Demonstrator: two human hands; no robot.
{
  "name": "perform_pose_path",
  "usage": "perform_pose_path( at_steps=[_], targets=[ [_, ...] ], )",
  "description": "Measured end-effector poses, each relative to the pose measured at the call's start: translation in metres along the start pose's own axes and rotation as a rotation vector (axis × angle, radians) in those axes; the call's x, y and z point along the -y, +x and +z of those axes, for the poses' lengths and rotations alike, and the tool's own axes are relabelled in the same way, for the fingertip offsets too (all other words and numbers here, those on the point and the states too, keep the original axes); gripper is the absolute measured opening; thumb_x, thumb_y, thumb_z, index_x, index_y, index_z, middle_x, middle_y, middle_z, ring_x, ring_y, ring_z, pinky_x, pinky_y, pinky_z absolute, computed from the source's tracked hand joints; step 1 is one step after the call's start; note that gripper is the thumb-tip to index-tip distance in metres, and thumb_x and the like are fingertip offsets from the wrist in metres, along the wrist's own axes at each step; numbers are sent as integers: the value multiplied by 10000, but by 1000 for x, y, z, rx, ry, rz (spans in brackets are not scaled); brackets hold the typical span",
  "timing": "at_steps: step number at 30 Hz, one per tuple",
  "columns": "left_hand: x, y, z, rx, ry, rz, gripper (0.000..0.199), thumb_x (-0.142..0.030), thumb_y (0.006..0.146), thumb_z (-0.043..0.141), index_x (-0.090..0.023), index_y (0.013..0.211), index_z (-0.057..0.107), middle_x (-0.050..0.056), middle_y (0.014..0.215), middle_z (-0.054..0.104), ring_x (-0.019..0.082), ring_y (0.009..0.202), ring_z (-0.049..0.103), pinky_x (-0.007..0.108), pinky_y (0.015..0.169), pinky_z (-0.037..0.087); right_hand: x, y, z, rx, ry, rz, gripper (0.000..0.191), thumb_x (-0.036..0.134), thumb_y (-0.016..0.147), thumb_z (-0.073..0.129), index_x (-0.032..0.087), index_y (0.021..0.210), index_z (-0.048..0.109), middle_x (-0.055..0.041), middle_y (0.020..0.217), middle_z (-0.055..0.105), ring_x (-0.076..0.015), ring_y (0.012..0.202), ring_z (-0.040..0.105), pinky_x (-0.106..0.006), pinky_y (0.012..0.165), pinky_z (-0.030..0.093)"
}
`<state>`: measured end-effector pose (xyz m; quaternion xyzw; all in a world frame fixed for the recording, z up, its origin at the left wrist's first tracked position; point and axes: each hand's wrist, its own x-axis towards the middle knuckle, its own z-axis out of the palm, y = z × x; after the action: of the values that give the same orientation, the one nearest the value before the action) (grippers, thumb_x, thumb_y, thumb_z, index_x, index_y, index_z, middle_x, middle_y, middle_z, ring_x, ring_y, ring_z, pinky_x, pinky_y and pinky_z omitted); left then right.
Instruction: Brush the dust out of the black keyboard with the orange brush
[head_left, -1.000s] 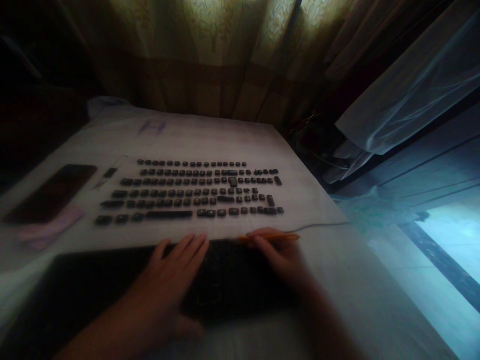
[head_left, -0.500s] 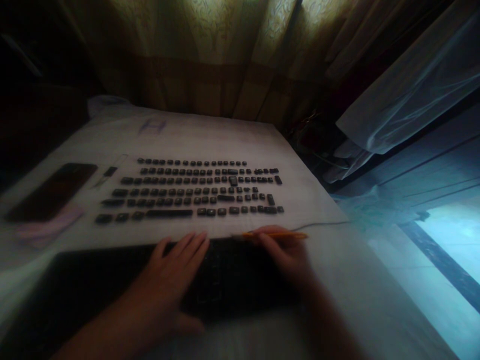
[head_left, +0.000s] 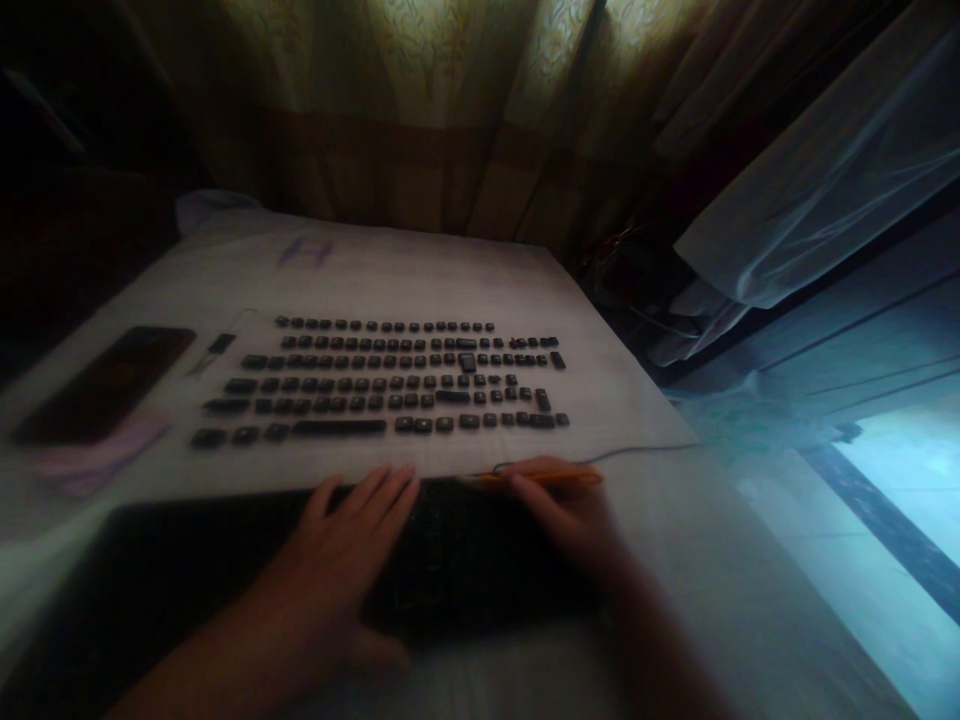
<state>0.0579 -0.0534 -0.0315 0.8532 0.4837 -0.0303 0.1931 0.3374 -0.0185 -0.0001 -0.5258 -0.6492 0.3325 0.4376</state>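
Left hand (head_left: 352, 545) spread, palm down on dark keyboard base (head_left: 202, 540) at near side of white-covered desk (head_left: 450, 275); fingertips near its far edge. Right hand (head_left: 566, 512) pinching slim orange tool (head_left: 589, 477), blurred tip at base's far edge. Beyond base, loose black keycaps (head_left: 373, 361) in six rows. Dark cable (head_left: 645, 450) right. Phone (head_left: 112, 385) left, pink item (head_left: 105, 458) just beside.
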Motion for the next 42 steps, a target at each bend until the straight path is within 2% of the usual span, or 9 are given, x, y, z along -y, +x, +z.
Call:
perform_pose_path(
  at_steps=[3, 6, 9, 14, 19, 22, 27, 37, 42],
  targets=[
    [-1, 0, -1, 3, -5, 4, 1362, -649, 461, 795, -271, 1597, 145, 147, 1665, 134, 437, 1512, 180, 662, 1198, 93, 2, -1, 1, 5, 27, 6, 118, 250, 818, 680, 250, 775, 789, -27, 764, 807, -225, 724, 769, -370, 719, 647],
    [-1, -1, -1, -12, -11, 10, 1314, -653, 503, 770, -249, 1596, 162, 150, 1663, 153, 438, 1509, 191, 660, 1199, 98, 3, -2, 2, 11, 48, 23, 119, 250, 820, 683, 260, 794, 798, -19, 780, 813, -227, 733, 773, -373, 725, 648],
    [-2, -1, -2, -17, 2, -2, 1276, -638, 539, 754, -247, 1597, 158, 146, 1664, 150, 426, 1513, 188, 649, 1205, 85, 3, -2, 2, -17, 58, 10, 117, 243, 823, 690, 269, 817, 804, -17, 799, 815, -227, 749, 774, -376, 748, 643],
    [-1, -1, -3, 18, 10, 12, 1312, -661, 511, 756, -248, 1598, 148, 146, 1665, 113, 435, 1513, 176, 659, 1197, 101, 4, 0, -1, -54, 80, -33, 141, 234, 845, 668, 274, 848, 804, -19, 824, 818, -227, 775, 777, -383, 778, 639],
    [0, 0, -3, 4, 12, 9, 1316, -648, 516, 760, -243, 1599, 133, 143, 1666, 116, 432, 1515, 171, 664, 1198, 85, 0, 0, -3, -73, 75, -16, 128, 249, 831, 672, 249, 775, 788, -24, 749, 801, -224, 716, 764, -365, 713, 639],
    [-1, 0, -2, 3, -5, 6, 1292, -655, 522, 754, -251, 1596, 160, 141, 1665, 140, 435, 1512, 181, 656, 1200, 101, -2, 0, -3, -44, 31, -2, 153, 270, 836, 666, 236, 740, 779, -33, 733, 796, -227, 701, 759, -367, 707, 638],
    [-1, 0, -2, 8, 8, 0, 1301, -646, 521, 753, -239, 1598, 146, 144, 1663, 130, 433, 1513, 182, 666, 1197, 85, -2, -1, -2, 25, -14, -24, 132, 263, 853, 667, 248, 816, 793, -24, 768, 801, -217, 713, 760, -351, 707, 641],
    [1, 0, 1, -18, -2, 13, 1323, -670, 494, 770, -258, 1595, 165, 153, 1664, 146, 432, 1511, 190, 643, 1205, 68, 3, -1, -2, -25, 33, -48, 143, 267, 856, 667, 276, 880, 807, -19, 827, 817, -231, 776, 776, -384, 750, 649],
    [-1, 0, -2, -8, 11, 3, 1320, -651, 492, 772, -265, 1595, 158, 145, 1662, 142, 430, 1513, 184, 647, 1203, 96, 5, -4, 0, -12, 59, -27, 140, 253, 854, 672, 279, 857, 809, -14, 790, 815, -229, 735, 776, -375, 728, 656]
  ],
)
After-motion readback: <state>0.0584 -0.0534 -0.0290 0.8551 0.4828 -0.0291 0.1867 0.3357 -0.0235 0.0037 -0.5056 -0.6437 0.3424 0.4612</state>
